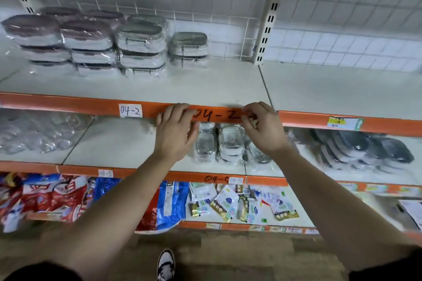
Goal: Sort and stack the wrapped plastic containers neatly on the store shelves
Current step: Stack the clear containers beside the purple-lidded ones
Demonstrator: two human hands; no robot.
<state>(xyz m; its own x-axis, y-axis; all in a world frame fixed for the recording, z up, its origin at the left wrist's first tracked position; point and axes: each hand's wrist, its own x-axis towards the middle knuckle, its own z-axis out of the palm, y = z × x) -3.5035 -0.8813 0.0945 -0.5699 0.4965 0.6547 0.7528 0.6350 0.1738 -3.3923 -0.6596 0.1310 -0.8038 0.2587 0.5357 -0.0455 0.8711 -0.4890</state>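
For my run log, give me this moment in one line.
left hand presses orange strip marked 04-2 | right hand pinches its end | wrapped containers stacked on upper shelf

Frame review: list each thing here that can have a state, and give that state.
orange strip: marked 04-2, held against the shelf edge.
left hand: fingers pressing the strip's left end.
right hand: pinching the strip's right end.
top-shelf containers: wrapped, stacked in upright piles.
middle-shelf containers: wrapped, partly hidden behind the hands.
dark containers: leaning on one another, not stacked.
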